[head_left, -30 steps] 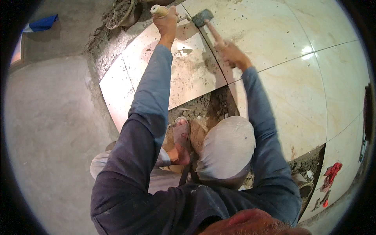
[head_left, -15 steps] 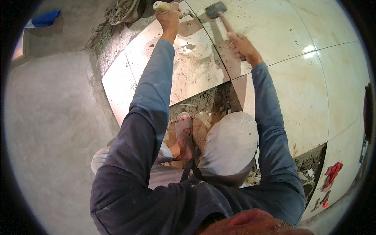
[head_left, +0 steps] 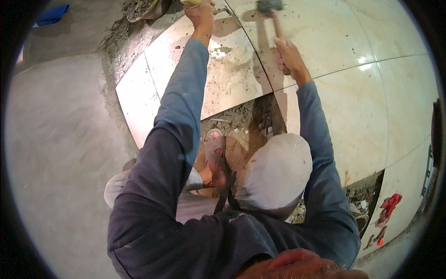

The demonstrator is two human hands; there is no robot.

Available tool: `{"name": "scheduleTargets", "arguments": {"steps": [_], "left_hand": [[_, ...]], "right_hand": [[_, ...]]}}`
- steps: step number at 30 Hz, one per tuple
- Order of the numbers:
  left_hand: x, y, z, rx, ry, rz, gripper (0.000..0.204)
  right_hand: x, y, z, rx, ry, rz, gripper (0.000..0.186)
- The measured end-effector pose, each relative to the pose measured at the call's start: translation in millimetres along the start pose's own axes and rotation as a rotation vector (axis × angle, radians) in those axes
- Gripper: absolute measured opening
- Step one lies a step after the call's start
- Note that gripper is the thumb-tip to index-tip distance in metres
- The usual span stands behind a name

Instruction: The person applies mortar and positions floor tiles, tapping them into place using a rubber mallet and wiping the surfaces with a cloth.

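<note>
My left hand (head_left: 200, 16) is closed around the pale rounded handle (head_left: 191, 2) of what looks like a trowel, at the top edge of the view. A thin metal part (head_left: 223, 10) juts out to its right; the rest of that tool is hidden or cut off. Below it lies a mortar-spattered cream tile (head_left: 227, 69). In my right hand (head_left: 291, 58) is the handle of a mallet with a dark, blurred head (head_left: 269, 6). The mallet is held above the neighbouring cream tile (head_left: 320, 35), its shadow falling on the surface; contact cannot be made out.
Rubble and soil (head_left: 241, 118) fill a gap between the tiles and my sandalled foot (head_left: 214, 146). A mortar container (head_left: 146, 10) stands at the far left, beside grey floor (head_left: 65, 130). A red cloth (head_left: 389, 209) and a small orange-ended tool (head_left: 380, 241) lie at the right.
The mallet head has moved up and to the right, with its handle now more upright. My left hand keeps its grip and sits slightly higher in the view. The floor has shifted slightly.
</note>
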State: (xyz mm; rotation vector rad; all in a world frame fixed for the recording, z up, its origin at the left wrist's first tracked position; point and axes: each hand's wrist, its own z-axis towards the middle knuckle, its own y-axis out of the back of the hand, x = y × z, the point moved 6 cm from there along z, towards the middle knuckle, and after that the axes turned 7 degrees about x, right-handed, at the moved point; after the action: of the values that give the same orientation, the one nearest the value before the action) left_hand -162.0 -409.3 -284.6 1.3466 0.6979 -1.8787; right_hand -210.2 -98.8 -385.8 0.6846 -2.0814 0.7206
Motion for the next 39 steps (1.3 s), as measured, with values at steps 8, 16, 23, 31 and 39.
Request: {"name": "scheduleTargets", "arguments": {"steps": [8, 16, 23, 31, 39], "left_hand": [[-13, -13, 60, -0.036, 0.047, 0.062, 0.015], [-35, -7, 72, -0.121, 0.034, 0.091, 0.013], [-16, 0, 93, -0.084, -0.054, 0.114, 0.016], [9, -18, 93, -0.05, 0.011, 0.377, 0.018], [40, -14, 100, -0.087, -0.048, 0.343, 0.025]], "right_hand": [[-14, 56, -38, -0.139, 0.068, 0.142, 0.037], [15, 70, -21, -0.154, 0.055, 0.033, 0.039], [2, 63, -10, -0.136, 0.02, 0.081, 0.039], [28, 50, 59, -0.339, 0.37, -0.015, 0.037], [44, -35, 106, 0.248, 0.01, -0.131, 0.043]]}}
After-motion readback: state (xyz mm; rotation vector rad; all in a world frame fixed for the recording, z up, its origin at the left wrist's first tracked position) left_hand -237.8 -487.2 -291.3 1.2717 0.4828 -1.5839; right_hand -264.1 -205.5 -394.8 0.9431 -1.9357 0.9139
